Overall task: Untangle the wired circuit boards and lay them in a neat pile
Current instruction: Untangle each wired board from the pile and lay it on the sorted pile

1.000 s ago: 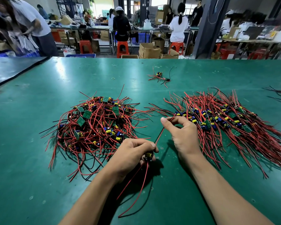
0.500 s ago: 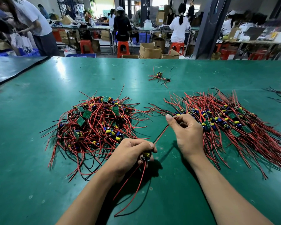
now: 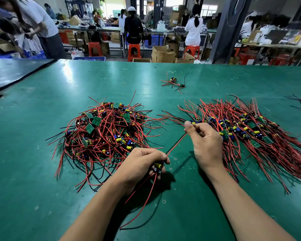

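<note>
Circuit board [image 3: 158,166] sits clamped in the left hand [image 3: 141,164], low over the green table [image 3: 42,171], its loose leads trailing back toward the person. One red wire [image 3: 176,144] runs taut up to the right hand [image 3: 205,141], which pinches it. That hand has slid further out along it, so I'd say this board is freed and nearly ready for stacking. Beyond, the tangled heap [image 3: 108,133] lies left and the neat pile [image 3: 250,133] right. Far off, cardboard boxes [image 3: 162,53] stand on the floor, contents unseen.
</note>
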A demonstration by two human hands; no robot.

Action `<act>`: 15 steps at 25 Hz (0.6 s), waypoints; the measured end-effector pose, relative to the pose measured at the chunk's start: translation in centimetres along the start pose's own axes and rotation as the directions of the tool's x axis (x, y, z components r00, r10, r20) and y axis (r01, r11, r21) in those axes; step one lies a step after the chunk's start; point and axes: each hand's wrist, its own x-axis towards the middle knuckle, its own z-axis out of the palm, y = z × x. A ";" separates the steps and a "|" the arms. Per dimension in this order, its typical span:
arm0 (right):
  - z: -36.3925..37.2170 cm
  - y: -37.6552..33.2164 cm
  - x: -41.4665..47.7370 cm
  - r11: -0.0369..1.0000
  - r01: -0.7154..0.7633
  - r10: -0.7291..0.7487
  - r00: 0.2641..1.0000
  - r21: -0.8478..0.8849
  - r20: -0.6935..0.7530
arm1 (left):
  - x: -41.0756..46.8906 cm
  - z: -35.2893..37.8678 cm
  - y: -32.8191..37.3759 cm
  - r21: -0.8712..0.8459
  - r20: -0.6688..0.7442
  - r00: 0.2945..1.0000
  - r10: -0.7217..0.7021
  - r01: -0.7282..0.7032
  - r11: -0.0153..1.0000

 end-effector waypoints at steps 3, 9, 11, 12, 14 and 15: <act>0.3 0.1 -0.1 0.986 -0.154 0.154 0.988 0.068 0.019 | 0.1 0.1 -0.1 -0.031 -0.014 1.000 -0.011 0.011 0.999; 0.6 -0.5 -0.1 0.921 -0.368 0.355 0.928 0.130 0.117 | 0.8 0.0 -0.2 -0.123 -0.103 0.995 -0.006 -0.006 0.992; 0.7 -0.5 -0.3 0.920 -0.382 0.364 0.917 0.093 0.162 | 0.9 -0.1 0.0 -0.201 -0.122 0.992 -0.013 -0.012 0.979; 0.8 -0.6 -0.5 0.927 -0.370 0.353 0.916 0.066 0.189 | 1.0 -0.2 0.0 -0.235 -0.123 0.992 -0.021 -0.009 0.972; 0.8 -0.8 -0.8 0.953 -0.302 0.298 0.921 -0.025 0.251 | 1.0 -0.4 0.0 -0.279 -0.123 0.992 -0.026 -0.009 0.960; 0.8 -0.9 -0.9 0.967 -0.242 0.255 0.923 -0.083 0.289 | 1.0 -0.5 -0.1 -0.295 -0.121 0.992 -0.016 -0.021 0.955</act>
